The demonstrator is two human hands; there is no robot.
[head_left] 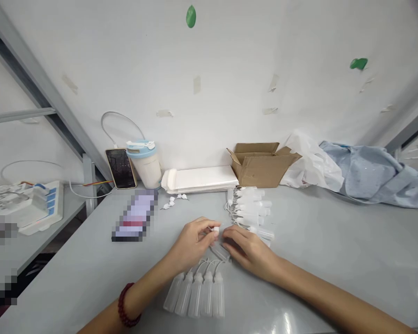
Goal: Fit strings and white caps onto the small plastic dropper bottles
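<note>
My left hand is closed in a pinch on a small white cap at its fingertips. Just to its right, my right hand has curved fingers, with a gap between thumb and forefinger and nothing visible in it. A clear plastic bottle lies between and below the hands, close to the right thumb; whether the thumb touches it I cannot tell. Nearer to me, several clear bottles with white caps and thin tubes lie in a row. More capped bottles lie in a column beyond my right hand.
Small white caps lie before a white box. At the back stand a phone, a cup, a cardboard box, a white plastic bag and blue cloth. A blurred-screen phone lies left.
</note>
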